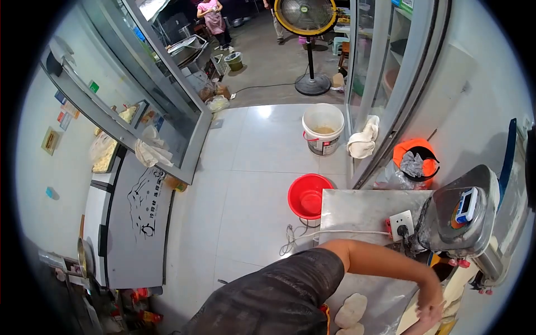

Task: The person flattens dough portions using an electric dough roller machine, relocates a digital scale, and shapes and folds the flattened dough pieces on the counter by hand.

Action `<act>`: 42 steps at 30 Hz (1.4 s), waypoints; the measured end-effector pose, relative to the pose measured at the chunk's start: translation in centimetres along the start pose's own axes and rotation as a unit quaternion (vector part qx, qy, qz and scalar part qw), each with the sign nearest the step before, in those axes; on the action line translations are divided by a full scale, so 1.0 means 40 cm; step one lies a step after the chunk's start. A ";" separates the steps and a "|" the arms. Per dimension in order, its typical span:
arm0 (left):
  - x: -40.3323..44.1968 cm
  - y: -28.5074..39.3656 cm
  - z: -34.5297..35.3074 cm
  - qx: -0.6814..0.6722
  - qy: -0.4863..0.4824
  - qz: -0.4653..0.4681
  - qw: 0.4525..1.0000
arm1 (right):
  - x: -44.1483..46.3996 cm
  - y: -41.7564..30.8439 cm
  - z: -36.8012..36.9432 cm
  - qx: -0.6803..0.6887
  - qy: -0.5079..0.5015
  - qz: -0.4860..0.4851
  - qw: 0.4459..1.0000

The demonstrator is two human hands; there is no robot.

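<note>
My left arm, in a dark short sleeve, reaches right across the grey metal-looking worktop (357,206). My left hand (430,306) bends down over a pale, floury-looking surface (410,315) near the bottom right; its fingers are blurred, and I cannot make out what they hold. Just below it, more skin shows at the bottom edge, perhaps part of my right hand (417,326), mostly cut off. Flat, pale dough pieces (352,310) lie on the worktop between my body and the left hand. Beyond the hand stands a digital scale (467,205) with a metal-looking body.
A power socket block (401,225) with a plugged-in cable sits on the worktop. On the floor stand a red basin (308,195) and a white bucket (324,125). An orange-lined bin (416,162) is by the wall. Past the doorway are a fan (306,17) and two people.
</note>
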State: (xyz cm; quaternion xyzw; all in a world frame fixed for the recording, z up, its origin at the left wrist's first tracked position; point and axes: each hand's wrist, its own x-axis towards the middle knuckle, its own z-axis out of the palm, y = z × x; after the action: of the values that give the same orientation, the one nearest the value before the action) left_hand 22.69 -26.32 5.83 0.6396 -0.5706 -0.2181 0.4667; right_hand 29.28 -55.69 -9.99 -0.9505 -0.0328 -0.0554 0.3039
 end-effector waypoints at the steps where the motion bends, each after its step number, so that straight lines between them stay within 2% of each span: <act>1: -0.004 -0.061 0.027 0.060 0.012 -0.050 0.997 | -0.008 0.006 -0.002 -0.027 -0.001 -0.003 1.000; 2: -0.009 -0.121 0.054 0.119 0.017 -0.101 0.988 | -0.015 0.017 -0.005 -0.053 0.002 -0.009 0.999; 3: -0.019 -0.156 0.078 0.117 0.076 -0.161 0.977 | -0.016 0.047 -0.004 -0.080 0.008 -0.022 0.997; 4: -0.025 -0.181 0.091 0.000 0.169 -0.227 0.959 | -0.021 0.053 -0.009 -0.104 0.020 -0.043 0.993; 6: -0.026 -0.222 0.103 -0.327 0.327 -0.263 0.847 | -0.081 -0.044 -0.042 -0.057 0.035 -0.062 0.996; 8: -0.003 -0.255 0.099 -0.510 0.384 -0.198 0.744 | -0.179 -0.263 -0.101 0.043 0.040 -0.066 0.996; 9: 0.006 -0.267 0.095 -0.573 0.394 -0.162 0.700 | -0.180 -0.246 -0.104 0.032 0.033 -0.061 0.997; 12: 0.055 -0.297 0.080 -0.700 0.372 0.027 0.609 | -0.165 -0.131 -0.112 -0.004 0.019 -0.047 0.999; 13: 0.059 -0.264 0.067 -0.679 0.394 0.049 0.618 | -0.168 -0.093 -0.108 -0.016 0.015 -0.039 0.999; 14: 0.066 -0.227 0.047 -0.696 0.417 0.032 0.583 | -0.176 -0.052 -0.100 -0.029 0.012 -0.030 0.999; 16: 0.111 -0.235 0.007 -0.711 0.403 0.114 0.565 | -0.217 -0.066 -0.076 0.191 0.036 -0.014 0.981; 18: 0.088 -0.159 -0.024 -0.729 0.377 0.146 0.552 | -0.270 -0.161 -0.106 0.082 0.023 0.011 0.996; 19: 0.064 -0.133 -0.025 -0.735 0.372 0.126 0.553 | -0.293 -0.210 -0.120 0.027 0.015 0.022 0.999; 21: 0.071 -0.232 -0.023 -0.727 0.278 0.223 0.587 | -0.317 -0.232 -0.111 0.268 -0.023 0.128 0.955; 22: 0.067 -0.240 -0.032 -0.706 0.227 0.269 0.614 | -0.328 -0.248 -0.110 0.374 -0.023 0.185 0.909; 23: 0.068 -0.242 -0.039 -0.706 0.280 0.238 0.605 | -0.315 -0.273 -0.101 0.742 0.058 0.264 0.614; 24: 0.062 -0.197 -0.054 -0.697 0.355 0.179 0.597 | -0.322 -0.328 -0.117 0.754 0.088 0.296 0.579; 25: 0.060 -0.171 -0.067 -0.685 0.408 0.127 0.590 | -0.327 -0.298 -0.105 0.770 0.080 0.289 0.563; 26: 0.064 -0.155 -0.080 -0.670 0.447 0.086 0.586 | -0.334 -0.359 -0.129 0.765 0.097 0.313 0.555; 27: 0.057 -0.150 -0.091 -0.632 0.445 0.113 0.624 | -0.341 -0.374 -0.133 0.774 0.085 0.304 0.550; 28: 0.058 -0.142 -0.086 -0.516 0.518 0.051 0.680 | -0.352 -0.381 -0.135 0.785 0.094 0.304 0.531; 29: 0.035 -0.148 -0.104 -0.649 0.319 0.224 0.653 | -0.356 -0.389 -0.135 0.798 0.100 0.303 0.512; 31: 0.035 -0.135 -0.098 -0.633 0.407 0.143 0.643 | -0.369 -0.413 -0.141 0.802 0.088 0.298 0.511; 32: 0.036 -0.136 -0.097 -0.605 0.437 0.120 0.655 | -0.379 -0.418 -0.142 0.803 0.082 0.298 0.509; 35: 0.041 -0.148 -0.073 -0.384 0.519 0.049 0.762 | -0.409 -0.381 -0.115 0.814 0.059 0.294 0.498; 36: 0.043 -0.120 -0.073 -0.531 0.505 0.022 0.681 | -0.431 -0.380 -0.117 0.809 0.071 0.309 0.495; 38: 0.045 -0.032 -0.035 -0.637 0.457 -0.044 0.619 | -0.453 -0.387 -0.135 0.802 0.085 0.328 0.492; 39: 0.041 -0.032 -0.003 -0.652 0.444 -0.055 0.612 | -0.473 -0.380 -0.152 0.784 0.077 0.330 0.521; 42: 0.060 -0.019 0.153 -0.571 0.528 -0.165 0.607 | -0.546 -0.245 -0.162 0.712 0.079 0.336 0.612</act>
State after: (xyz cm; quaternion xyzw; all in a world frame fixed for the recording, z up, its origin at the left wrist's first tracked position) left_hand 18.73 -30.75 2.94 0.3311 0.1303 -0.1980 0.9133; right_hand 6.12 -52.13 -1.86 -0.3719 0.2843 0.0161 0.8835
